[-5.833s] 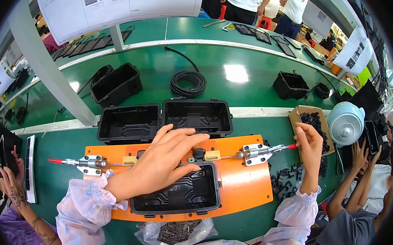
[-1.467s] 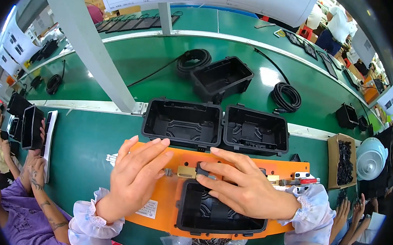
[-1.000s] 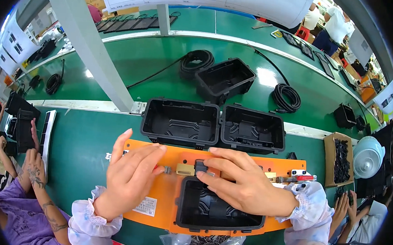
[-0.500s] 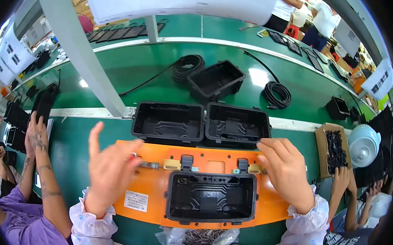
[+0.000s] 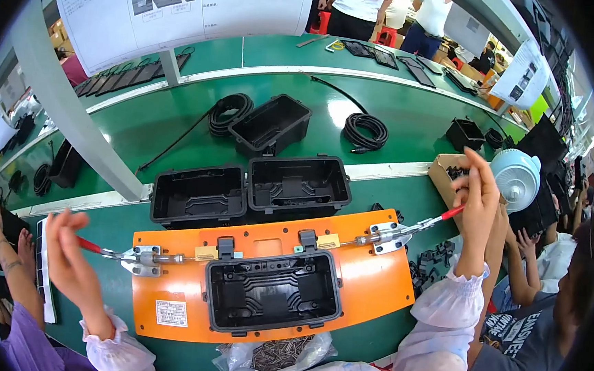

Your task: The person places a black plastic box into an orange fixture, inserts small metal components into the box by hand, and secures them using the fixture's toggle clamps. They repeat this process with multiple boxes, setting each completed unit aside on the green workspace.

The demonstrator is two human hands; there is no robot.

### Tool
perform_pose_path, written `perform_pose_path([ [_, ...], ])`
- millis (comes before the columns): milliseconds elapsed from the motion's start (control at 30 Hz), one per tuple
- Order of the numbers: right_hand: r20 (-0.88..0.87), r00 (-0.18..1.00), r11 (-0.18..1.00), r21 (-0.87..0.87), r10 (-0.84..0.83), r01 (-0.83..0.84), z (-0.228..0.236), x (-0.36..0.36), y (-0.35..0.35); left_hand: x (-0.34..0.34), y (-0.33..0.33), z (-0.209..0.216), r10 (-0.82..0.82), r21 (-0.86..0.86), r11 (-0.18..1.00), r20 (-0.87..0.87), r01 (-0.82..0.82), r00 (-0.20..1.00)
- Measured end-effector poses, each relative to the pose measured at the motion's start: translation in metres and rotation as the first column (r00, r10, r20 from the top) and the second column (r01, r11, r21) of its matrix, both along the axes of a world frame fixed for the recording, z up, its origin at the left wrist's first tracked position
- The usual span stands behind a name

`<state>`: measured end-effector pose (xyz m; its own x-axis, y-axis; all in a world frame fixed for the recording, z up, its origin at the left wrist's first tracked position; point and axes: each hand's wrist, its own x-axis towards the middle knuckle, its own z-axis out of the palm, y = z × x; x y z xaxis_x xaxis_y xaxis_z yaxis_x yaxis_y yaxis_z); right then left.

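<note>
1. Head view: the black box (image 5: pixel 272 322) is sitting open-side-up on the orange fixture (image 5: pixel 373 280), long axis running left-right, its right end angling slightly away.
2. Spreading wider than half a second ago, left grip (image 5: pixel 73 277) and right grip (image 5: pixel 478 205) are curling at red handles (image 5: pixel 452 213); can't tell if they're pinching.
3. A bag (image 5: pixel 231 361) is holding metal pins (image 5: pixel 278 353).

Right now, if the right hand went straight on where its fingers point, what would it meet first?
Probably the small black box beyond the carton; depth is unclear, so the right hand might pass above it.
</note>
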<state>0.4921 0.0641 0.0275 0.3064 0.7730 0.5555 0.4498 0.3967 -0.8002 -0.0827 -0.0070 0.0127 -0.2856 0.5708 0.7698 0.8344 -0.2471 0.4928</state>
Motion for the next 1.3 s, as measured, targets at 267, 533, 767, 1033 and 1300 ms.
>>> perform_pose_path([
  [267, 0.011, 0.997, 0.833, -0.549, -0.075, 0.069, -0.070, 0.079, -0.008, -0.129, -0.017, -0.070, 0.084, -0.590, 0.785, 0.403, 0.188, 0.911],
  [533, 0.711, 0.451, 0.762, -0.183, 0.539, -0.621, 0.000, -0.138, -0.077, 0.009, 0.033, 0.008, 0.016, -0.192, 0.977, -0.352, -0.089, 0.936],
  [767, 0.720, 0.317, 0.692, -0.305, 0.617, -0.654, -0.036, -0.183, -0.110, 0.170, 0.200, 0.001, -0.620, -0.487, 0.780, -0.521, 0.393, 0.586],
  [1033, 0.738, 0.431, 0.795, -0.233, 0.520, -0.560, -0.046, -0.192, -0.116, 0.241, 0.283, -0.044, -0.745, -0.797, 0.535, -0.288, 0.280, 0.602],
  [1300, 0.718, 0.570, 0.830, -0.021, 0.400, -0.557, -0.042, -0.194, -0.123, 0.225, 0.277, -0.037, -0.609, -0.687, 0.679, -0.332, 0.258, 0.720],
])
